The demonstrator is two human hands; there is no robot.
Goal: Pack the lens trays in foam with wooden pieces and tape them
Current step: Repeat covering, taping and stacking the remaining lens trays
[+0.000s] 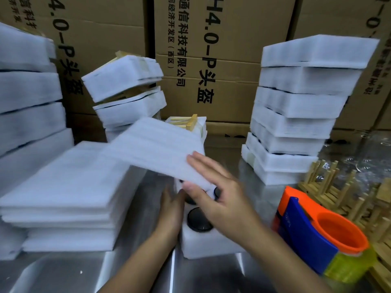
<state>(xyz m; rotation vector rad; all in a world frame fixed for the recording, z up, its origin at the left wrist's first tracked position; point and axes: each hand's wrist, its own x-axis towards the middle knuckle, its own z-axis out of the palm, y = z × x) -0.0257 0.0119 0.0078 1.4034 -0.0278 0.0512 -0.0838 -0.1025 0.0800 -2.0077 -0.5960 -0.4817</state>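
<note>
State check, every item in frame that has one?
Right hand: pinching the foam sheet.
Left hand: against the tray's left side.
Foam sheet: lifted, tilted, partly over the tray.
Lens tray: uncovered at its near end, black lenses showing.
Sheet stack: flat, left of the tray.
Tape dispenser: lying on the table, untouched.
Right bundle stack: wrapped, piled high.
Wooden pieces: loose heap, far right.

A: What is being worn on the arms?

B: Nothing is being shown there; both forearms are being seen bare, no sleeve reaching into view.

A: And on the left hand (171,208) and right hand (220,199)?

B: No gloves, rings or watch are being seen.
</note>
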